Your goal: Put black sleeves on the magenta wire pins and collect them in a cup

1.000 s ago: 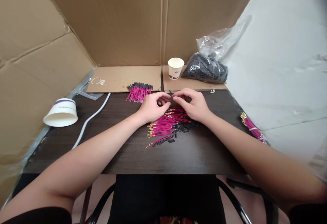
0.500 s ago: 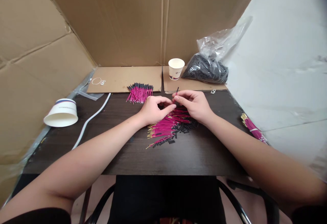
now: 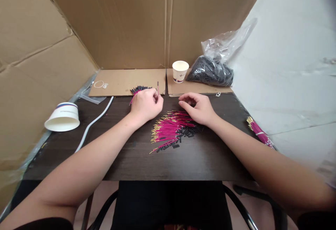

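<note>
Fingers on the left hand (image 3: 144,104) were pinching one magenta wire (image 3: 158,89), held nearly upright with its dark-sleeved end on top. Fingers on the right hand (image 3: 200,107) looked released, loosely curled, thumb and forefinger tips just a bit apart.

OK, so left to right: a paper cup (image 3: 62,117) lay tipped over at the far left, mouth toward the person. Next came a pale hose (image 3: 94,120) curving across the dark counter (image 3: 204,163), with a clear plastic bag (image 3: 93,98) near its top end. Some white rubber bands (image 3: 99,84) sat on the left cardboard sheet (image 3: 118,81).

Then there was the pile of black-sleeved wires (image 3: 137,90), partly hidden by the left hand. Couldn't tell if the hand was touching that pile. The held wire was just right of it, sticking up from the pinch.

Gold-tipped magenta wires (image 3: 168,129) were fanned out mid-counter, between the forearms, gold ends leftward, with loose black sleeves (image 3: 187,133) scattered along their right and near side. Behind them, another paper cup (image 3: 180,72) stood upright on the right cardboard sheet (image 3: 172,87), next to a clear bag full of black pieces (image 3: 212,72). Small white bands (image 3: 218,94) lay in front of that bag, and a banded wire bundle (image 3: 258,132) sat at the counter's right edge.
</note>
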### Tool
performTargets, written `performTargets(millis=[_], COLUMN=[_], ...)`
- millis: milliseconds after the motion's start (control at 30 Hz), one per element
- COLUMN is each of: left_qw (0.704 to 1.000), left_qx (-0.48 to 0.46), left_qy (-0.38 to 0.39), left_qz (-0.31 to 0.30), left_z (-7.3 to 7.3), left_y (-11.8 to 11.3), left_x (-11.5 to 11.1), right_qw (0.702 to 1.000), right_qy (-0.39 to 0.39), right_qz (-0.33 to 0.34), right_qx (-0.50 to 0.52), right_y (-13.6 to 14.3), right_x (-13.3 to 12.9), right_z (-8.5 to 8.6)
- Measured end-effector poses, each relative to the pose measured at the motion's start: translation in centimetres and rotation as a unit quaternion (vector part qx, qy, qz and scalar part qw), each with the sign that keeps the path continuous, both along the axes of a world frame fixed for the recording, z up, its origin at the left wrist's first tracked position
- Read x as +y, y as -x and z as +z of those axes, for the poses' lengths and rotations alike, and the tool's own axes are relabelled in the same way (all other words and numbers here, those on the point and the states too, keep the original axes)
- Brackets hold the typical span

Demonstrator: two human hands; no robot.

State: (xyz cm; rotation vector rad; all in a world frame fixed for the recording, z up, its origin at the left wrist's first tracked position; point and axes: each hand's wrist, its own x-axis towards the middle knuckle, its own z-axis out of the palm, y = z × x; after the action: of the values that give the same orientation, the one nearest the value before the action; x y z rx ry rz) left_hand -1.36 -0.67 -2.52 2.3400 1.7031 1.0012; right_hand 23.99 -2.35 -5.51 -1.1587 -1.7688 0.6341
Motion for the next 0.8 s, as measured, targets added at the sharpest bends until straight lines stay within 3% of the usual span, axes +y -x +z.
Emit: performTargets(millis=[100,200,500,800], left_qw=[0.995,0.989,0.976,0.989], left_qx=[0.066,0.104,0.147,0.1], left_qy=[0.023,0.052,0.111,0.062], left_qz=[0.066,0.089,0.117,0.095], left_z=[0.59,0.74,0.96,0.6], left_y=[0.74,0.88,0.67,0.7], left_x=[0.68,0.87,0.9,0.76], right_qw=[0.993,0.985,0.966,0.966], right_qy=[-0.072,-0.094,-0.078,-0.051], right_qz=[0.028,0.062,0.14,0.146], right_qx=[-0.085,-0.132,-0.202,-0.209], right_y=[-0.36,-0.5,-0.84,-0.69], right_x=[-0.14,-0.21,-0.36,-0.34], right_z=[0.15,0.27,0.78,0.5])
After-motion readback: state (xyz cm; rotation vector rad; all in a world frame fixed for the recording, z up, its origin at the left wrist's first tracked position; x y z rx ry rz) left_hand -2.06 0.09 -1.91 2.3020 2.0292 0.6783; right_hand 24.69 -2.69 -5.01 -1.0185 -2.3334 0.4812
